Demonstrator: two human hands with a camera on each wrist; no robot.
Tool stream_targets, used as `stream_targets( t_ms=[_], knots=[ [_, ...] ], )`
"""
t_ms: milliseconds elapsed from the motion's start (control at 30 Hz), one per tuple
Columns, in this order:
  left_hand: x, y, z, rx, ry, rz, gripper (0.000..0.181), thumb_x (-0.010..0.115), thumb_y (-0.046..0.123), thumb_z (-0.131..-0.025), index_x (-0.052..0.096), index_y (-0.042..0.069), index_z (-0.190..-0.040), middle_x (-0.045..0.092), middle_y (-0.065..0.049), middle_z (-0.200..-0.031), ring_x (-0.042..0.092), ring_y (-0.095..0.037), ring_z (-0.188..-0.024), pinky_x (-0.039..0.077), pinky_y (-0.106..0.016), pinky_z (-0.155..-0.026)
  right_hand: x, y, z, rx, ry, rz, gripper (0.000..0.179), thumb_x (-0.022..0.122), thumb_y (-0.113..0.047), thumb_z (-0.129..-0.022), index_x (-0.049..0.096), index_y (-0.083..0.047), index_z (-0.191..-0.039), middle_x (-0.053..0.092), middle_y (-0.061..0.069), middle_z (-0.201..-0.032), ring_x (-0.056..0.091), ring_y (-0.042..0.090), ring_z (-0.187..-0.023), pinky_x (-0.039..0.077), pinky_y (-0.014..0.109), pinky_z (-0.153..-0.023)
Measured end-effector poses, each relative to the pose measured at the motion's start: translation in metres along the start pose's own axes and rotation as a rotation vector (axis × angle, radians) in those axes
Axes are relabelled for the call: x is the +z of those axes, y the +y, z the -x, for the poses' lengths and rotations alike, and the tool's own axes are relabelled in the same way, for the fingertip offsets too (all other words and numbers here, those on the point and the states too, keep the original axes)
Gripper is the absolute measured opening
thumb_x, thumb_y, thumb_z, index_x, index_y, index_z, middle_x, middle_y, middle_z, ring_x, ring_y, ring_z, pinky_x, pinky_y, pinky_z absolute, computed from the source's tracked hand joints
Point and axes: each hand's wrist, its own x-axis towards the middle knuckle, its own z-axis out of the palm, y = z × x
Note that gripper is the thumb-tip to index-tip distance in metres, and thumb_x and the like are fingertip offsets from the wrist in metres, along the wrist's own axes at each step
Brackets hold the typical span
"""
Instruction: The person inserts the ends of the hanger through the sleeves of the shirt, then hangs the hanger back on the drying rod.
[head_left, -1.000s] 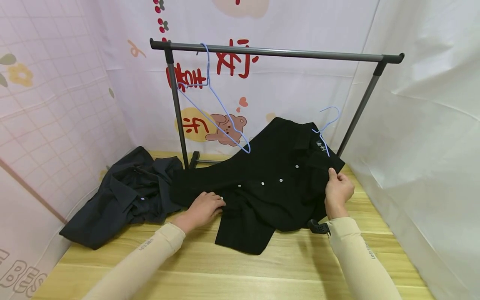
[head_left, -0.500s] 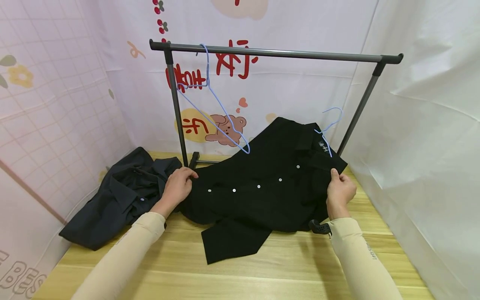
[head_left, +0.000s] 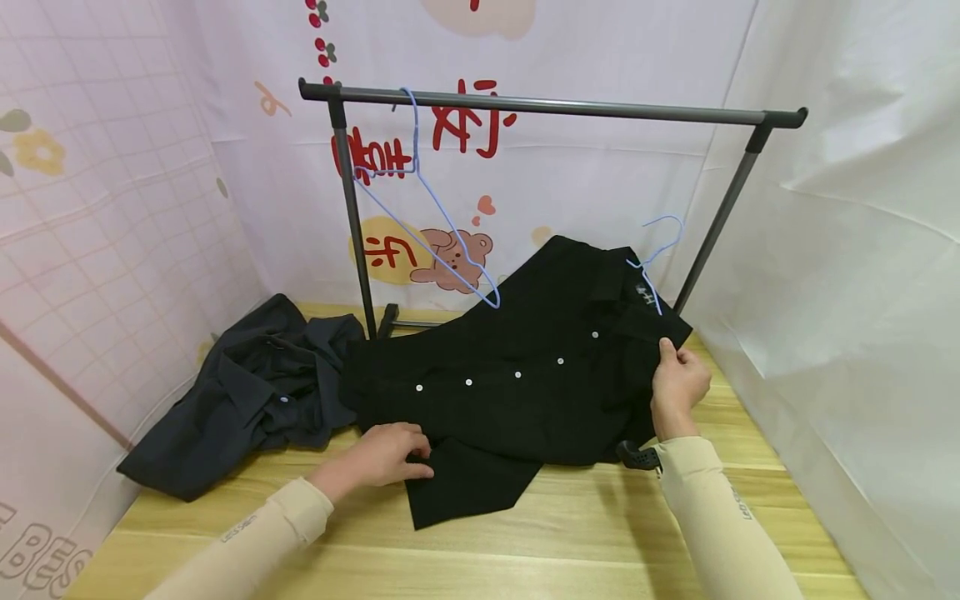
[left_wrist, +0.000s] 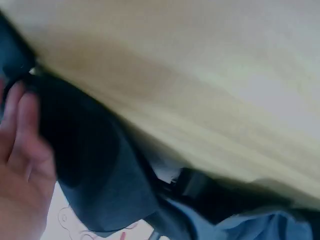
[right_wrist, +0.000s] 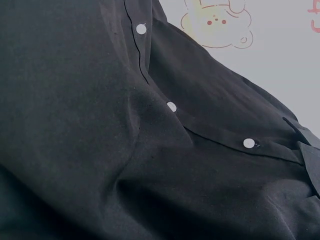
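A black short-sleeved shirt [head_left: 495, 408] with white buttons lies spread across the table, its collar at the right. The hook of a blue hanger [head_left: 663, 242] sticks out of the collar; the hanger's lower part is hidden in the shirt. My right hand [head_left: 678, 385] pinches the shirt by the shoulder beside the collar. At the near lower edge, by the sleeve, is my left hand [head_left: 386, 454], thumb apart from the fingers. Its fingers [left_wrist: 27, 112] look fairly straight in the left wrist view; whether they touch the cloth I cannot tell. The right wrist view shows the buttoned front [right_wrist: 215, 135].
A dark grey shirt [head_left: 247, 392] lies crumpled at the left. Behind stands a clothes rack [head_left: 555, 106], with another blue hanger [head_left: 450, 225] hooked on its bar. White printed cloth walls [head_left: 847, 250] enclose the wooden table [head_left: 525, 558].
My left hand went to the black shirt's far left corner, then came back toward me to the sleeve. The shirt's lower part is now flatter, its button row straighter. My right hand stayed nearly still.
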Motion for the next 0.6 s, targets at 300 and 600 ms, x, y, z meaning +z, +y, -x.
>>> stream_targets(
  t_ms=[300,600],
  knots=[
    [-0.009,-0.046,0.003,-0.415,0.39,-0.089,0.048,0.07,0.037,-0.093,0.063,0.0,-0.122,0.058,-0.021,-0.111,0.055,-0.039,-0.1,0.046,-0.052,-0.083,-0.002,0.002,-0.002,-0.009,-0.001,-0.004,0.042,0.071,-0.034,-0.093,0.055,-0.016,-0.059,0.04,-0.007,-0.06,0.039,0.017,-0.071,0.031,0.029,-0.063],
    [-0.017,-0.042,0.003,-0.174,0.096,0.165,0.021,0.071,0.026,-0.093,0.074,0.008,-0.103,0.068,-0.003,-0.096,0.062,-0.023,-0.086,0.049,-0.041,-0.078,-0.002,0.0,-0.001,-0.001,0.001,-0.027,0.042,0.07,-0.033,-0.093,0.055,-0.014,-0.06,0.038,-0.007,-0.059,0.038,0.016,-0.068,0.031,0.029,-0.061]
  ],
)
